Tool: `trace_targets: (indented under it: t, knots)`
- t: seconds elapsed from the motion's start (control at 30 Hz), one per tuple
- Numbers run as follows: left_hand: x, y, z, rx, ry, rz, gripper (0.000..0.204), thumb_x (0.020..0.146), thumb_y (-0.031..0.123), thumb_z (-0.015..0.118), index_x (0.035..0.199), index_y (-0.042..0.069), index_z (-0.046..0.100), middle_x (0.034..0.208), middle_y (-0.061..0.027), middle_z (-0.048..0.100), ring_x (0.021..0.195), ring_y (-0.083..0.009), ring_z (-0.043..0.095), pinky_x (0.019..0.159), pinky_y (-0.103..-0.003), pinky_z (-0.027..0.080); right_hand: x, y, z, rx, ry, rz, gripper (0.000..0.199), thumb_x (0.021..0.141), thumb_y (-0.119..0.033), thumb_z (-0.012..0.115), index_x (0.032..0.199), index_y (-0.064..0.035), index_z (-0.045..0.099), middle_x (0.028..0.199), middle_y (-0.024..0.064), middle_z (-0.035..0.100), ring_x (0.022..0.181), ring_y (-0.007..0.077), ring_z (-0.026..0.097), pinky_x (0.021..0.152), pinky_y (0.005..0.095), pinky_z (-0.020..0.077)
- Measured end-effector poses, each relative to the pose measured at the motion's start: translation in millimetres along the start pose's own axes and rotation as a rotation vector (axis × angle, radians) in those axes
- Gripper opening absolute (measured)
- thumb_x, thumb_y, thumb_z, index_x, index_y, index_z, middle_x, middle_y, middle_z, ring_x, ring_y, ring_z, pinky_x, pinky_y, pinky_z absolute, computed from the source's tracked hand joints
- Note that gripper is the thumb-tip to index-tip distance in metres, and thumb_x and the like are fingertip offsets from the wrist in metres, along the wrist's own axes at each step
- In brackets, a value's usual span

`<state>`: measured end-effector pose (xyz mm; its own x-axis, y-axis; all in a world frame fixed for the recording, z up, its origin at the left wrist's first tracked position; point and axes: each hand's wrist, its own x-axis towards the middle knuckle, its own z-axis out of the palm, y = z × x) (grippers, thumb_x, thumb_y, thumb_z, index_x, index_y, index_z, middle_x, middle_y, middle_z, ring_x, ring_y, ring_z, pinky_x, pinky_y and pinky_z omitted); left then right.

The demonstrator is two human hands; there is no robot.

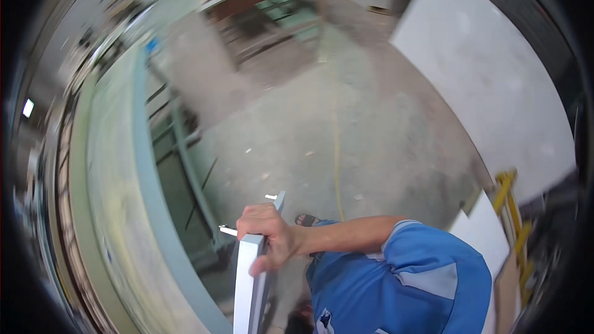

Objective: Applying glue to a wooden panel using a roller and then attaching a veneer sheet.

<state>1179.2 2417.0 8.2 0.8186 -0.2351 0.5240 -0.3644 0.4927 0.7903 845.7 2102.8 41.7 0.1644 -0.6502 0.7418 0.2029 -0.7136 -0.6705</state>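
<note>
Blue-shirted shoulder (427, 272) up close | right hand (269, 235) grip clamped round top edge of grey panel (250, 284) | panel upright, just right of long green tabletop (117, 210) | left hand not visible

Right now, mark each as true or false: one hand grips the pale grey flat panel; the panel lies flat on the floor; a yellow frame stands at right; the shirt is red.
1. A hand grips the pale grey flat panel: true; which hand it is cannot be told.
2. The panel lies flat on the concrete floor: false, it is held upright on edge.
3. A yellow metal frame stands at right: true.
4. The shirt is red: false, it is blue.
</note>
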Motion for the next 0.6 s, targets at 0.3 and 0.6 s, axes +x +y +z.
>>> trace_targets:
  t: [0.3, 0.6]
  knots:
    - [-38, -197, 228, -0.444, -0.554, -0.544, 0.025, 0.100, 0.029, 0.044, 0.103, 0.006, 0.055, 0.073, -0.0055, 0.054, 0.063, -0.0188, 0.052, 0.063, -0.038, 0.045, -57, -16, -167, -0.159, 0.634, 0.358, 0.068, 0.098, -0.058, 0.032, 0.065, -0.0026, 0.053, 0.061, 0.0054, 0.053, 0.055, 0.0154, 0.049, 0.053, 0.0302, 0.0370]
    - [-224, -277, 477, -0.596, -1.018, -1.008, 0.031, 0.100, 0.031, 0.042, 0.107, 0.005, 0.056, 0.070, -0.0049, 0.054, 0.057, -0.0184, 0.052, 0.056, -0.038, 0.046, -160, -37, -339, -0.324, 1.295, 0.488, 0.051, 0.099, -0.035, 0.038, 0.064, -0.0006, 0.051, 0.061, 0.0042, 0.052, 0.059, 0.0125, 0.047, 0.057, 0.0290, 0.0380]
